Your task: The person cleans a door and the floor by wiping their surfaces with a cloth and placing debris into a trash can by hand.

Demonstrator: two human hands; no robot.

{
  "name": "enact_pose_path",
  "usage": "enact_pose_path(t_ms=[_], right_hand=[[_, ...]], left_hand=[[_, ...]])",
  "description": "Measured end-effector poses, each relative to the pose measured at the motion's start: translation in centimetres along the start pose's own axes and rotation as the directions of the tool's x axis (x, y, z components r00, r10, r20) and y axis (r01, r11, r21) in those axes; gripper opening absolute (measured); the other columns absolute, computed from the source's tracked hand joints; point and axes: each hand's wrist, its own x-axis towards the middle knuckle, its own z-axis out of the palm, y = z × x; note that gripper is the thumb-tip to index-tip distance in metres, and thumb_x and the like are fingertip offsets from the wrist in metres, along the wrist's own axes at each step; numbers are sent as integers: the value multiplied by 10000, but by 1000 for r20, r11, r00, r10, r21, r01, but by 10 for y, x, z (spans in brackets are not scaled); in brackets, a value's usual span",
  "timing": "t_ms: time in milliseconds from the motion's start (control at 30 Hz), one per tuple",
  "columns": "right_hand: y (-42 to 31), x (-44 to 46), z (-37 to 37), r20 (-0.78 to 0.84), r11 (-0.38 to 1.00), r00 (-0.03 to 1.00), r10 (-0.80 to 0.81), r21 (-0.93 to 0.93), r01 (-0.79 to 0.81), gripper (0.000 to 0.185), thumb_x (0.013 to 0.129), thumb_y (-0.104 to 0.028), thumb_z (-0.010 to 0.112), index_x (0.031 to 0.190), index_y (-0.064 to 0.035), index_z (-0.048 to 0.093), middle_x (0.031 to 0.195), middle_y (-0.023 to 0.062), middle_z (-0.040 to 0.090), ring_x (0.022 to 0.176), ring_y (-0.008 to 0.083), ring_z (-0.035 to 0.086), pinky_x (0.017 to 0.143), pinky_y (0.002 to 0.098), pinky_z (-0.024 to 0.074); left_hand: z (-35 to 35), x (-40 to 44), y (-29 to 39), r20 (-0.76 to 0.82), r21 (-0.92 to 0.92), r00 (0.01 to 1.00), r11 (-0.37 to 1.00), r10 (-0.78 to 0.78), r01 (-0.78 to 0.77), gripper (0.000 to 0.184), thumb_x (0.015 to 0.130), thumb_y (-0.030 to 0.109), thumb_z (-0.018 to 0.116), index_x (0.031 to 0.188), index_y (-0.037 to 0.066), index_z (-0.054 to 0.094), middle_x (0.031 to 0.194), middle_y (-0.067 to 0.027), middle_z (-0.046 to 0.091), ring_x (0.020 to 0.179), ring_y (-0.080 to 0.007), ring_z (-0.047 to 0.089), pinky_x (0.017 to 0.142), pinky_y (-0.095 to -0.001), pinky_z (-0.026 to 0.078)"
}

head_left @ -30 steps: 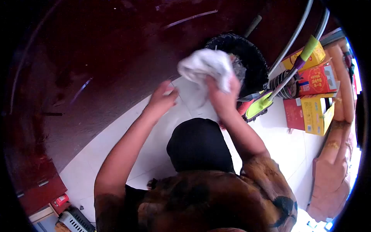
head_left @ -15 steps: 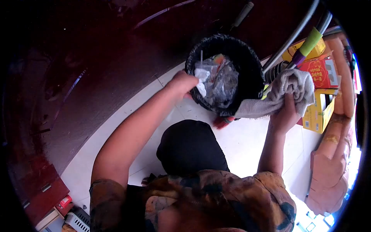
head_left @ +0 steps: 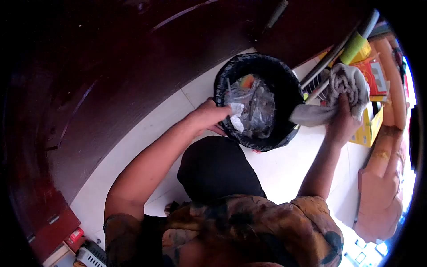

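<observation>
Fingers of the left hand (head_left: 211,115) grip the black-lined trash bin (head_left: 289,100) by its left rim, to steady it, I'd guess, while the right hand (head_left: 344,121) clutches a grey cloth (head_left: 351,84) off to its right.

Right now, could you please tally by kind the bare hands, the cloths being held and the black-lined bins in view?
Bare hands: 2 (left hand, right hand)
Held cloth: 1, in the right hand
Black-lined bin: 1, at the left hand
Total: 4
</observation>
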Motion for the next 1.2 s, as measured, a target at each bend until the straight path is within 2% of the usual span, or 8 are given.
enact_pose_path(t_ms=[100,267,333,533,633,800,867,1200], right_hand=[[6,26,-32,127,968,992,6,-251,26,365,875,-209,626,1188,-24,600,1121,105,656,1029,184,615,866,308,477],[109,112,-50,423,988,901,-93,-69,135,423,875,-243,642,1233,-35,553,1111,100,636,990,189,615,853,300,481],[94,108,-30,444,928,842,306,60,-369,501,908,-262,612,1313,-10,460,1161,92,597,1042,197,587,929,329,461],[181,161,-1,877,767,460,-140,390,-509,693,720,-338,808,1256,-23,503,1177,80,601,1051,204,598,918,351,488],[52,123,35,927,680,236,-293,375,-630,718,637,-109,771,1275,1,461,1152,143,582,1018,312,595,1002,381,409],[64,95,16,791,430,568,-228,605,-670,745,609,-86,770,1275,47,465,1185,186,585,1060,333,584,1006,410,410],[74,96,1,745,799,648,-158,482,-359,788,605,-368,757,1249,9,505,1109,103,604,975,219,605,895,374,487],[29,67,-37,709,860,705,-25,375,-346,1011,508,-387,717,1311,129,386,827,61,482,769,188,506,765,323,419]], left_hand=[[-3,6,11,-307,118,951,993,44,-8,611,912,497,517,1283,16,445,1121,-177,615,990,-293,636,750,-454,573],[-14,21,20,-109,60,991,996,72,-66,527,921,397,541,1322,73,434,1240,-169,550,1114,-311,554,856,-527,492],[-10,18,24,-125,83,991,996,55,-44,497,921,351,547,1305,53,443,1232,-174,553,1098,-311,567,836,-525,503],[-5,15,33,-224,93,974,995,44,-23,457,900,248,549,1241,-40,451,1153,-194,584,1003,-296,623,778,-477,550],[1,10,43,-261,92,965,996,28,-4,459,895,232,550,1243,-48,446,1142,-197,585,1002,-290,625,759,-458,560],[-10,18,36,-193,70,981,997,28,-14,454,884,211,553,1231,-65,457,1121,-190,596,982,-289,631,744,-462,563],[-13,21,41,-215,115,976,993,15,10,440,885,209,548,1221,-64,470,1100,-186,607,961,-288,637,730,-461,565],[-19,35,59,24,185,999,982,43,-47,340,885,174,523,1152,-37,536,1040,-171,633,879,-288,653,664,-480,565]])
